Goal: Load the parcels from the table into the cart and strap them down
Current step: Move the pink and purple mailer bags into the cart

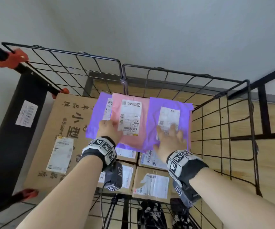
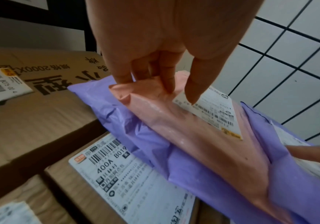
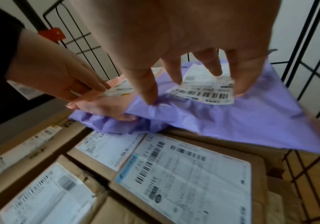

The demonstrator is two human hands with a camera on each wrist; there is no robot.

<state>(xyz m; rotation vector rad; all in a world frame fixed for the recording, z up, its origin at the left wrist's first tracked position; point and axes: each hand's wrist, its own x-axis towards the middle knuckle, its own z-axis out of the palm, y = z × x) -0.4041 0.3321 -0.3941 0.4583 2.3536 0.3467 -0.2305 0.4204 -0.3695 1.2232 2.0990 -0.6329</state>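
Inside the black wire cart [image 1: 219,129], a pink mailer [image 1: 133,142] lies on top of a purple mailer [image 1: 98,109] and beside a second purple mailer [image 1: 184,123]. All rest on labelled cardboard boxes [image 1: 150,184]. My left hand [image 1: 110,128] pinches the pink mailer's [image 2: 193,144] near-left corner between thumb and fingers [image 2: 124,75]. My right hand [image 1: 169,133] lies spread on the second purple mailer [image 3: 232,121], fingertips [image 3: 149,97] pressing its plastic beside the white label [image 3: 203,91].
A large printed cardboard box [image 1: 59,121] fills the cart's left side. A black panel [image 1: 9,129] and a bar with orange clamps [image 1: 12,58] stand at the left. Wire walls close the far and right sides. Wooden flooring [image 1: 273,162] shows beyond.
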